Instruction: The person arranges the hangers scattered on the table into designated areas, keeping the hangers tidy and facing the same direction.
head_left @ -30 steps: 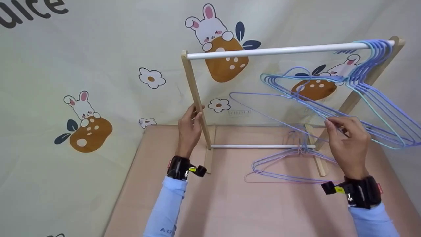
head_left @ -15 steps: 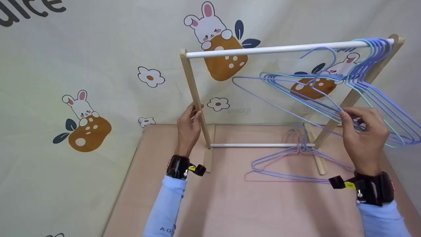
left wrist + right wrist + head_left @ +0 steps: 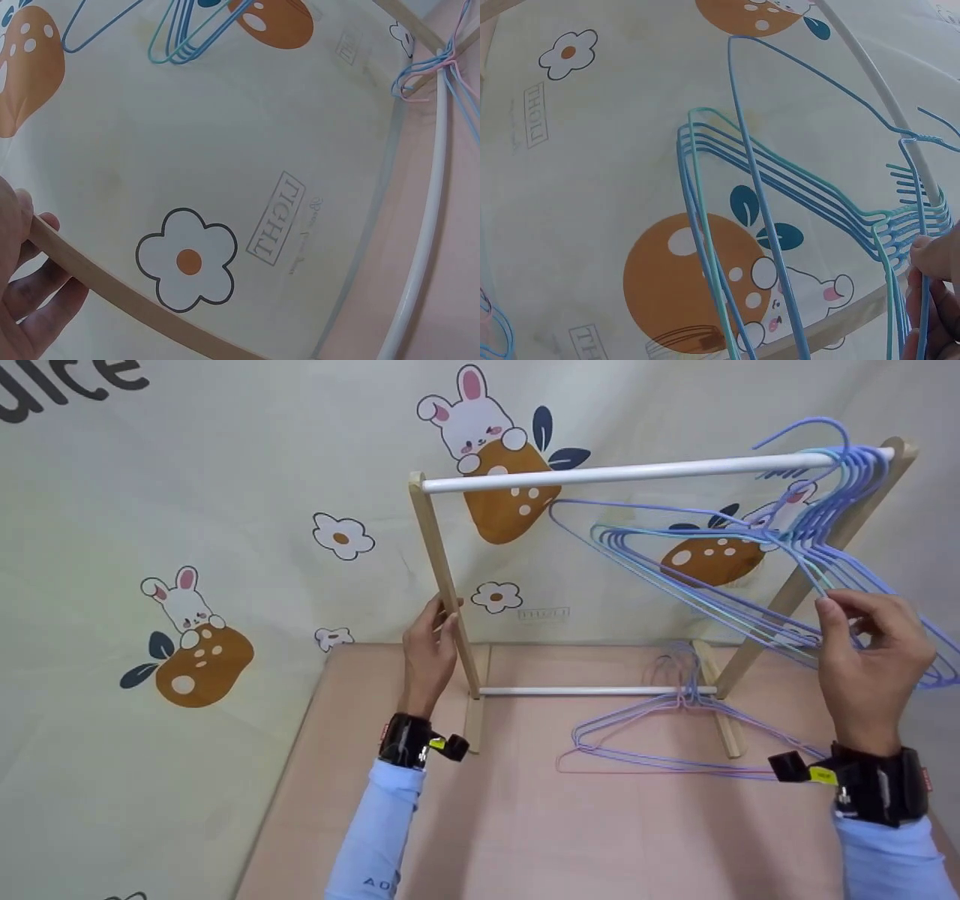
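A light wooden rack with a white top rail (image 3: pixel 622 474) stands in the head view. My left hand (image 3: pixel 429 649) grips its left wooden upright (image 3: pixel 436 544), and in the left wrist view the fingers (image 3: pixel 49 292) wrap round that post. Between thumb and fingers my right hand (image 3: pixel 874 664) pinches a blue-purple hanger (image 3: pixel 637 505) by its right shoulder. This hanger's hook rises above the rail, its opening to the left, in front of several blue and teal hangers (image 3: pixel 862 472) hung at the rail's right end. The right wrist view shows the held hanger (image 3: pixel 754 161) apart from the hung row.
More blue and pink hangers (image 3: pixel 684 701) rest at the rack's lower white bar (image 3: pixel 585 691), towards the right foot (image 3: pixel 731 727). The pink tabletop (image 3: pixel 562 825) runs under the rack. Behind it hangs a pale cloth (image 3: pixel 247 495) with printed rabbits and flowers.
My right hand has moved up and to the right with the hanger, whose hook has gone from below the rail to above it. The left hand has stayed on the upright.
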Motion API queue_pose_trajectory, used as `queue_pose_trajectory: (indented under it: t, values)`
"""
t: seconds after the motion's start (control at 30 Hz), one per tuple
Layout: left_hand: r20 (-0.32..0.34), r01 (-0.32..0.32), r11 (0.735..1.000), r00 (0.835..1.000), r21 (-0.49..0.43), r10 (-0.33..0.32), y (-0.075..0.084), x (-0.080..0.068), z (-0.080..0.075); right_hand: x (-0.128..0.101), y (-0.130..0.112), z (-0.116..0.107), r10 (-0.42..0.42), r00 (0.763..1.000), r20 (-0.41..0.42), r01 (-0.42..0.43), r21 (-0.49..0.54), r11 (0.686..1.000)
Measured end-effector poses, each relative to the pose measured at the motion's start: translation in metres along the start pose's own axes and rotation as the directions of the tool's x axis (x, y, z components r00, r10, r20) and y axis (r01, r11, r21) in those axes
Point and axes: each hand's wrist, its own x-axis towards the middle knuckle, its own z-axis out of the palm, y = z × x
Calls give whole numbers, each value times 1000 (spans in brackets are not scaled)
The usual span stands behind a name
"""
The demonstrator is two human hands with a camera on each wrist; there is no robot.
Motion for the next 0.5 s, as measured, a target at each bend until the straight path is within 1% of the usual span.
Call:
queue_pose_trajectory:
  t: [0.07,0.17,0.27,0.3,0.5]
  values:
    - [-2,0,1000,1000,4,0,4,0,0,0,8,-1,8,1000,-16,-9,-30,1000]
    - [1,2,1000,1000,9,-2,19,1,-3,0,18,-1,15,999,-34,-18,-81,997]
    - [6,8,1000,1000,1,-8,33,0,-5,0,20,-2,18,999,-44,-22,-102,995]
    - [5,8,1000,1000,-1,-8,36,0,-6,0,17,-2,15,999,-48,-20,-98,995]
    - [4,24,1000,1000,-1,-24,39,1,-6,-2,5,-1,-6,999,-50,2,-79,997]
